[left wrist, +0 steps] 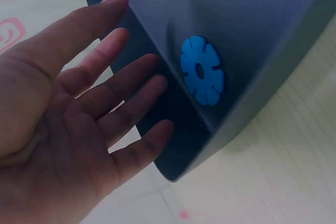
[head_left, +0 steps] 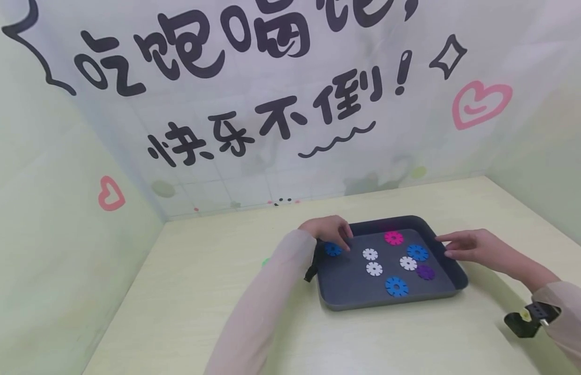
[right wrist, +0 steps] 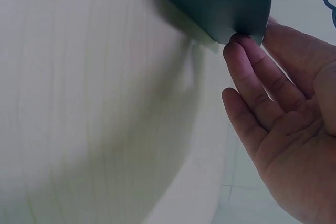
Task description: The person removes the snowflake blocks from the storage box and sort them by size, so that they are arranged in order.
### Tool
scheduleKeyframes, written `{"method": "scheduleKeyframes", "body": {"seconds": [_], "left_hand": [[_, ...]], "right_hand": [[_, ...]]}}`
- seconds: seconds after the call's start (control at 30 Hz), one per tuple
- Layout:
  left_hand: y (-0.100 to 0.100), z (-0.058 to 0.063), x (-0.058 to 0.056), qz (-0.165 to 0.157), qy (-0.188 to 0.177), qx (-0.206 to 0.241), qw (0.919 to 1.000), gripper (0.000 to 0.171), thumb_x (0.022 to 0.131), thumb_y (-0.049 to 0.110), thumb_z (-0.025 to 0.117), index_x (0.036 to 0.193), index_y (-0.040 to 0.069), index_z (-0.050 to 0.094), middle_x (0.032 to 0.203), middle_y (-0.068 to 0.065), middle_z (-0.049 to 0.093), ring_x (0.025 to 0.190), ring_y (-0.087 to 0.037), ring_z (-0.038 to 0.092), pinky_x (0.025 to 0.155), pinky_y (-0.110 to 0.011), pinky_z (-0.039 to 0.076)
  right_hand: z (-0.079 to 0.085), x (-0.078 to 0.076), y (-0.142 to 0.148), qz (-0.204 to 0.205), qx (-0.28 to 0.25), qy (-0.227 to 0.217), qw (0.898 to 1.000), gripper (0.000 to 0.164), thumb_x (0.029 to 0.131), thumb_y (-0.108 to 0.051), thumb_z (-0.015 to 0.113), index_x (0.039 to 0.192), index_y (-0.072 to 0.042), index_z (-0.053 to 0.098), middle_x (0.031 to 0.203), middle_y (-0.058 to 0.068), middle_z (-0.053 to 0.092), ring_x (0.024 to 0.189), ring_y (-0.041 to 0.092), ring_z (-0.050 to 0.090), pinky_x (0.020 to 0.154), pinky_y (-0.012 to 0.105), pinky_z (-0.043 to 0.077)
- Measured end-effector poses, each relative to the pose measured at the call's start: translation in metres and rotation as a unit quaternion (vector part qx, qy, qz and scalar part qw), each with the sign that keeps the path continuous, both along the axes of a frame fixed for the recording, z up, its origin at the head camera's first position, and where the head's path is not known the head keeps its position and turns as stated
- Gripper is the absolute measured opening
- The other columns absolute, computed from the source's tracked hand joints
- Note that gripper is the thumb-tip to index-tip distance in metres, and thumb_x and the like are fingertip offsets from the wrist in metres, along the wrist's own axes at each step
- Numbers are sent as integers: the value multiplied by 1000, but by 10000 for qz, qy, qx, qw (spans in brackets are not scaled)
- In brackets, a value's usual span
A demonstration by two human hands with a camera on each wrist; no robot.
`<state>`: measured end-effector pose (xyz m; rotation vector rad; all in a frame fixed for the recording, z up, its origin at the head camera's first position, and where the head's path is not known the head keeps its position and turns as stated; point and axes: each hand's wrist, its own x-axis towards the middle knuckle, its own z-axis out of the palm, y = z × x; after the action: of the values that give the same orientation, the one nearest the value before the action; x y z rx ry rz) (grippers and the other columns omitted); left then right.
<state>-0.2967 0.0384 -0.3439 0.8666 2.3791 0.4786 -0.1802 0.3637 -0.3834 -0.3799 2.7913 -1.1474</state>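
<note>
A dark grey rectangular tray [head_left: 348,289] sits on the table with several flat, notched plastic discs lying in it. My left hand [head_left: 329,230] is over the tray's far left corner, fingers loosely bent and holding nothing. Close by its fingers lies a blue disc [left wrist: 202,72]. At the right side my right hand [head_left: 480,252] pinches the tray wall, its fingers [right wrist: 242,72] against the outside and the thumb tip hidden behind the wall. Elsewhere in the tray are a pink disc [head_left: 394,238], white discs [head_left: 374,269], a purple disc [head_left: 425,272] and other blue discs [head_left: 396,286].
A pale wood-grain table [head_left: 201,291] carries the tray. Behind it stands a white backdrop [head_left: 271,172] with large black lettering and pink hearts. Something small and green [head_left: 265,261] shows at the edge of the left sleeve, mostly hidden.
</note>
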Motion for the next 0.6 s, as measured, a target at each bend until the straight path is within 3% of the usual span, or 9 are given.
{"method": "scheduleKeyframes", "body": {"seconds": [0.13,0.23,0.4,0.6], "left_hand": [[-4,-4,1,-169,112,-454,9988,34,77,17,74,110,15,64,109,4,60,100,-8,52,86,-19,38],[-6,-8,1,-185,167,-507,9984,35,77,12,75,110,15,64,108,5,59,99,-8,51,86,-20,38],[-9,-10,3,-22,269,-408,9988,35,75,3,74,108,14,65,103,2,60,90,-10,51,82,-23,41],[-9,-10,9,138,612,-596,9962,32,74,2,74,102,14,65,97,3,59,86,-11,51,79,-25,43]], "right_hand": [[0,1,0,-26,-36,-28,10000,48,84,-15,66,120,12,51,95,15,65,79,4,61,67,23,50],[-1,1,0,-11,-47,-20,10000,48,84,-15,66,120,13,51,95,15,66,79,5,61,67,24,50],[-2,1,1,-39,-28,36,10000,47,83,-14,67,119,13,52,95,16,65,79,4,61,67,24,51],[-5,-1,2,2,-55,74,10000,45,84,-13,66,119,12,52,93,15,66,78,4,61,66,24,50]]}}
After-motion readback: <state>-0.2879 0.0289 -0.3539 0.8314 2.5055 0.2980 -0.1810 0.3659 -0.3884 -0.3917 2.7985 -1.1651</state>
